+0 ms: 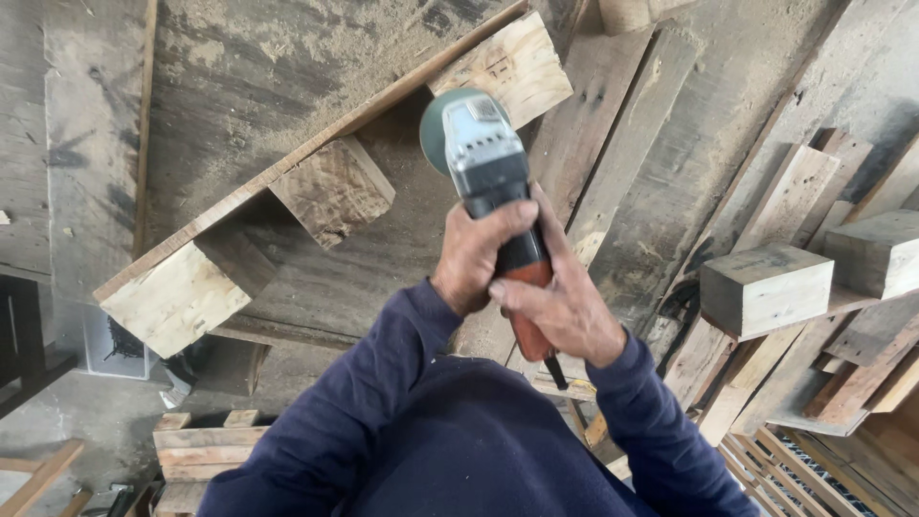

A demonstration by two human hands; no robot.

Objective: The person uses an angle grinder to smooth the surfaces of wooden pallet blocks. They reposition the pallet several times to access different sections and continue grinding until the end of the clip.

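Both hands grip an angle grinder [486, 163] with a grey head, green disc guard and orange-red body. My left hand [479, 254] wraps the dark middle of the tool from the left. My right hand [565, 302] holds the orange rear handle. The grinder's disc end sits over the dusty wooden surface beside a pallet [287, 182] lying with its square wooden blocks [333, 190] facing up. Dark blue sleeves cover both my arms.
Loose planks [622, 144] and cut wood blocks [766, 287] are piled at the right. Sawdust covers the boards at top. Another pallet [196, 450] lies at bottom left, and a slatted one [814, 469] at bottom right.
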